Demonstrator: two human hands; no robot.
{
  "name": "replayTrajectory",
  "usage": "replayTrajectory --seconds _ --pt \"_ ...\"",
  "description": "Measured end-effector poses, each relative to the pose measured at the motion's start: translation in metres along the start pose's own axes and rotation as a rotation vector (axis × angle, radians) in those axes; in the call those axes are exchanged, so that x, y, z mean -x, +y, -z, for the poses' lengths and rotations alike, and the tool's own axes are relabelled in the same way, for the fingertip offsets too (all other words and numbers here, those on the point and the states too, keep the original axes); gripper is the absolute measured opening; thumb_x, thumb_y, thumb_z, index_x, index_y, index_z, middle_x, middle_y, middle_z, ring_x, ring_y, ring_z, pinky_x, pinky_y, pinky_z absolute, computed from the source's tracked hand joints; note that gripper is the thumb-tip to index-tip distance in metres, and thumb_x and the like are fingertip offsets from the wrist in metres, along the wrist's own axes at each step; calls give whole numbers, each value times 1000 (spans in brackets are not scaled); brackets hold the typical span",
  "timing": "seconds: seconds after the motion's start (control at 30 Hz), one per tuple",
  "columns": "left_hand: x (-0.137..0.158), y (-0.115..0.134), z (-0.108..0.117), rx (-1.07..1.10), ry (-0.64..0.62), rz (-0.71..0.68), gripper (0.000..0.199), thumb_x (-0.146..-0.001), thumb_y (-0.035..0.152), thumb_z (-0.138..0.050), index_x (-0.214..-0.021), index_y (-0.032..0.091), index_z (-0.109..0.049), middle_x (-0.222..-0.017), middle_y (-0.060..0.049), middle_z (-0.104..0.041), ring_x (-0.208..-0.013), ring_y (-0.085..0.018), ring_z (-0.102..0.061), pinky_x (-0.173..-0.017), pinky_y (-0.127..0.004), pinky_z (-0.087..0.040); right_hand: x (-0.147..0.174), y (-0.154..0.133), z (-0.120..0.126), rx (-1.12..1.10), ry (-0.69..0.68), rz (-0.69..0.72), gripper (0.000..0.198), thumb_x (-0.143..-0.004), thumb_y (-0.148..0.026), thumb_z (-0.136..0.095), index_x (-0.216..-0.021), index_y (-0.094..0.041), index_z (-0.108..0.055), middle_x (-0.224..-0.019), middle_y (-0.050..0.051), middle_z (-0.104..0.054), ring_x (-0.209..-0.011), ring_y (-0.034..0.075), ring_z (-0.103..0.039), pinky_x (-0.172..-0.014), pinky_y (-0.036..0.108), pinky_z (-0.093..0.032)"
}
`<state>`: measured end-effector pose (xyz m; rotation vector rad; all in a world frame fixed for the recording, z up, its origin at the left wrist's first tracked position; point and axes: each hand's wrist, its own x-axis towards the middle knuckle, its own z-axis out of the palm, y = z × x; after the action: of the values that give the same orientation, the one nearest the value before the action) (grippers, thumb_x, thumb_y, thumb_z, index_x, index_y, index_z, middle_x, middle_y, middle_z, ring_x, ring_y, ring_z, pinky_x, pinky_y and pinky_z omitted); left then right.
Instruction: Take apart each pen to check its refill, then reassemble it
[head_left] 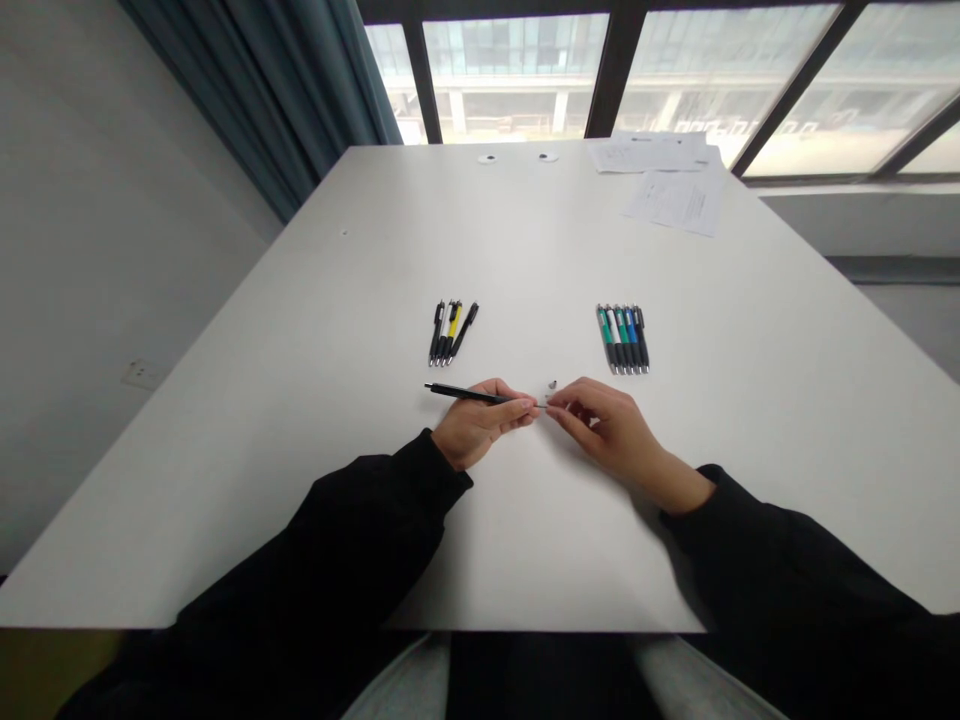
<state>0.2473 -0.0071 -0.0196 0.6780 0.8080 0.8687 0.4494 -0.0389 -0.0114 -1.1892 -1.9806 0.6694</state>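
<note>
Our left grip (478, 428) is clasping a black pen (461, 392), our right grip (606, 422) pinching its thin refill (541, 406); a metal piece (553, 384), seemingly its unfitted tip, is lying just beyond.

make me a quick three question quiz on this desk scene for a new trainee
1. Which hand grips the barrel of the held black pen?
2. True or false: the blue pen and the yellow pen lie in different groups.
3. Where on the white table do the printed papers lie?
A) near edge
B) far right corner
C) far left corner

Key: 1. the left hand; 2. true; 3. B
</note>
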Motion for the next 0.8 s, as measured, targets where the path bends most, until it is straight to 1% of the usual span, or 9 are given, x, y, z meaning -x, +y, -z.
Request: replayTrajectory --seconds 0.17,0.3,0.4,0.53,0.7,0.8 --pt "0 0 2 0 1 -8 32 -60 21 -91 -71 12 -63 -83 -6 -74 -76 -14 -71 -81 -30 -53 -2 6 16 31 -96 27 14 -95 -28 -56 -93 -20 -67 -83 5 -66 -67 14 -58 -60 26 -48" --pt "-3 3 6 2 71 -56 31 -61 22 -91 -70 12 -62 -82 -5 -74 -76 -13 -70 -80 -28 -53 0 20 35 72 -89 -4 17 -93 -31 -57 -88 -20 -67 -85 7 -66 -67 15 -58 -56 27 -46" --pt "-4 6 8 20 114 -94 33 -60 23 -91 -68 13 -61 -79 -4 -73 -76 -13 -70 -78 -27 -53 1 34 43 124 -128 -13 16 -91 -30 -58 -88 -19 -70 -85 6 -65 -66 15 -57 -59 28 -47" --pt "-4 6 10 31 117 -109 31 -62 22 -90 -67 13 -61 -77 -4 -73 -76 -12 -70 -78 -25 -53 1 40 41 201 -156 -1 13 -89 -26 -61 -88 -18 -71 -86 6 -65 -63 14 -57 -63 29 -47" --pt "-4 5 9 33 124 -84 33 -60 22 -91 -68 14 -60 -79 -4 -74 -76 -13 -70 -77 -26 -54 0 36 32 269 -87 -46 11 -88 -26 -63 -90 -19 -72 -88 6 -66 -67 16 -59 -68 31 -47" --pt "-4 6 8 32 126 -78 34 -59 22 -91 -67 13 -59 -79 -4 -73 -75 -13 -70 -77 -26 -53 -1 36 29 286 -73 -55 12 -89 -26 -63 -91 -19 -72 -87 6 -66 -70 17 -59 -69 31 -47"
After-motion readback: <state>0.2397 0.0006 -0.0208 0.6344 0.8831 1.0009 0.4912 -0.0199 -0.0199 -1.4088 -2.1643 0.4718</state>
